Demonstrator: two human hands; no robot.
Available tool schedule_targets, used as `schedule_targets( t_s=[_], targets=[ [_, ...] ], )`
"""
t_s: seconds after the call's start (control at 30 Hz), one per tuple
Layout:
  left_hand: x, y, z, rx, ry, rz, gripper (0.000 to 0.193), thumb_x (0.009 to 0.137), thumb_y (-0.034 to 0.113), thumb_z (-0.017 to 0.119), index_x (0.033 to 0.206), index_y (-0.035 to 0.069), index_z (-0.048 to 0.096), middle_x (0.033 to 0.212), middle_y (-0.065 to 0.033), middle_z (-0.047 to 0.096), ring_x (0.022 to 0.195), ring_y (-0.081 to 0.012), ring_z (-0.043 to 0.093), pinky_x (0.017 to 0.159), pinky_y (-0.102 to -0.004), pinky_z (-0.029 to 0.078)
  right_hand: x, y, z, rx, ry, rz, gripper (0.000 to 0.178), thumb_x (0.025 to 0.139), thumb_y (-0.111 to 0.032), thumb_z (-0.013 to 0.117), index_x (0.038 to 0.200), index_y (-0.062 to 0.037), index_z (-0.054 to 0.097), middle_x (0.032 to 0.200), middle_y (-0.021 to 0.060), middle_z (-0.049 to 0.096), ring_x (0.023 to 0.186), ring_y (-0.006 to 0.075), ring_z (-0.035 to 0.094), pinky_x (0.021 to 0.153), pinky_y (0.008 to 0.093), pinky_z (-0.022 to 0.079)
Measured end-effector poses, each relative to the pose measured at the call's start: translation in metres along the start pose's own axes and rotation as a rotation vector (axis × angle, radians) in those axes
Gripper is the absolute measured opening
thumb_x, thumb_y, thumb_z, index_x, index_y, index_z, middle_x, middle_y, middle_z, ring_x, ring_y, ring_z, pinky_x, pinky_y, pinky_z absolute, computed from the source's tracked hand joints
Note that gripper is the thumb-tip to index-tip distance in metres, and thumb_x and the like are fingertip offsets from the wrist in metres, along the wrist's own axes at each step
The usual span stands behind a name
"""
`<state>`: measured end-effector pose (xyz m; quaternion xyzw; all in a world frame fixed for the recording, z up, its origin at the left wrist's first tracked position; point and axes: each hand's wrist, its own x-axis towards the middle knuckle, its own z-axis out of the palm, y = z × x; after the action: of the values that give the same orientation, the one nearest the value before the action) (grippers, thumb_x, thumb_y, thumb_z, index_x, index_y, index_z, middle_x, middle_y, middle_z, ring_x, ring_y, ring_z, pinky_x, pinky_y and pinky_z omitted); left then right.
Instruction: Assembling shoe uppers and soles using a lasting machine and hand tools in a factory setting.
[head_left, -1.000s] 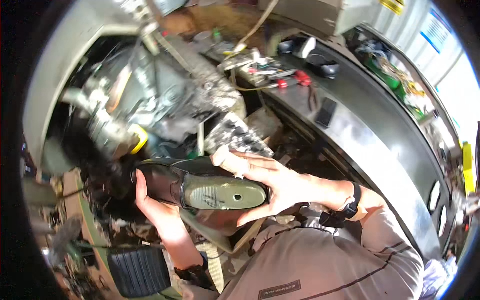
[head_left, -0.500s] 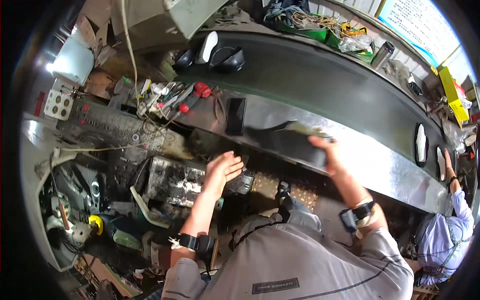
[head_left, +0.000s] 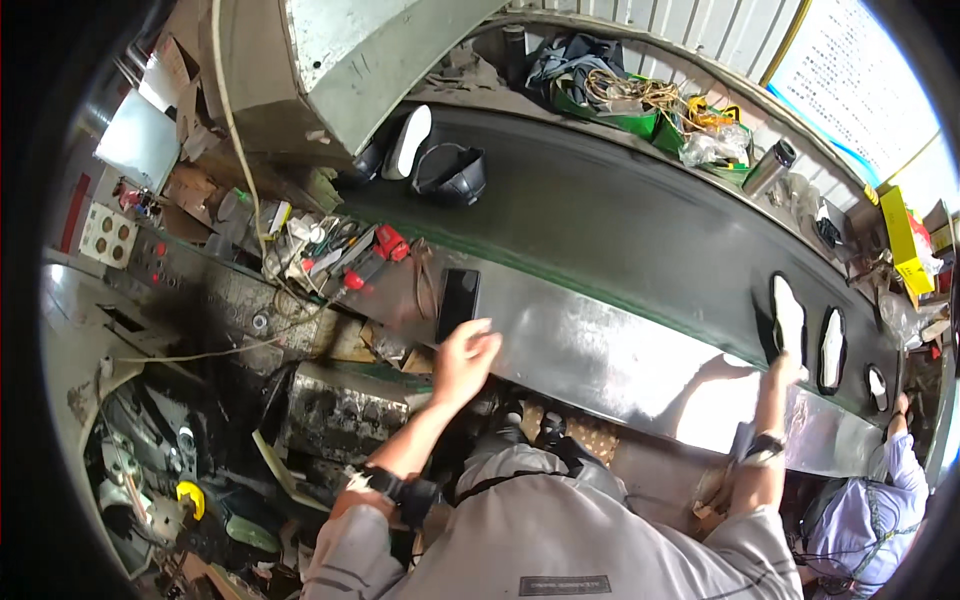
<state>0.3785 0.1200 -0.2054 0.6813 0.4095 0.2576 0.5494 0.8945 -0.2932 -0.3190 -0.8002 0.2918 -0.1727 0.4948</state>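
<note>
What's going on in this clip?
One person's right hand is at the near end of a pale-faced, dark-edged shoe at the long dark surface; whether it still grips is unclear. The half-curled left hand is by a black phone on the metal ledge. Two similar shoes lie farther right, with a co-worker's hand near the last one.

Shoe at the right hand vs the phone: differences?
Colour: the shoe is mostly pale on its visible face; the phone is black.
Outline: the shoe is rounded; the phone is rectangular.
Place: the shoe is over the dark surface; the phone lies on the metal ledge.
Shared: both are longer than wide.
</note>
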Motion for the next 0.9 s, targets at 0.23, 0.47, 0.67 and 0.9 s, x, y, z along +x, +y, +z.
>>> schedule_targets(
  t_s=[0.23, 0.47, 0.67, 0.9],
  targets=[
    [0.046, 0.048, 0.145, 0.111, -0.594, 0.650, 0.056, 0.094, 0.032, 0.068, 0.140, 0.005, 0.051, 0.152, -0.0207, 0.041, 0.141, -0.0344, 0.040, 0.115, -0.0473, 0.032, -0.398, -0.010, 0.012, 0.796, -1.702, 0.887, 0.069, 0.098, -0.063, 0.044, 0.143, -0.0109, 0.042, 0.138, 0.0181, 0.053, 0.122, 0.0344, 0.055, 0.103, 0.0525, 0.046],
    [0.303, -0.008, 0.005, 0.877, 0.138, 0.177, 0.104, 0.075, 0.041, 0.079, 0.152, -0.003, 0.024, 0.156, -0.0256, 0.033, 0.142, -0.0397, 0.036, 0.116, -0.0573, 0.026, -0.415, -0.107, -0.003, 0.285, -1.452, 0.801, 0.045, 0.102, -0.042, 0.054, 0.135, -0.0146, 0.042, 0.135, 0.0170, 0.057, 0.130, 0.0401, 0.050, 0.109, 0.0572, 0.044],
    [0.343, 0.006, 0.002, 0.624, -0.549, 0.291, 0.044, 0.077, 0.038, 0.079, 0.101, 0.002, 0.075, 0.095, -0.0213, 0.074, 0.095, -0.0336, 0.072, 0.090, -0.0387, 0.056, -0.437, -0.116, 0.052, 0.321, -1.396, 0.856, 0.047, 0.095, -0.032, 0.069, 0.132, -0.0250, 0.040, 0.136, 0.0111, 0.056, 0.132, 0.0385, 0.047, 0.107, 0.0672, 0.040],
    [0.479, -0.101, -0.106, 1.032, 0.208, 0.355, 0.066, 0.081, 0.026, 0.076, 0.136, -0.003, 0.052, 0.135, -0.0244, 0.057, 0.125, -0.0432, 0.054, 0.108, -0.0477, 0.043, -0.447, -0.105, 0.089, 0.437, -1.383, 0.987, 0.050, 0.102, -0.035, 0.057, 0.145, -0.0254, 0.034, 0.151, 0.0076, 0.039, 0.140, 0.0328, 0.038, 0.109, 0.0711, 0.033]
  ],
)
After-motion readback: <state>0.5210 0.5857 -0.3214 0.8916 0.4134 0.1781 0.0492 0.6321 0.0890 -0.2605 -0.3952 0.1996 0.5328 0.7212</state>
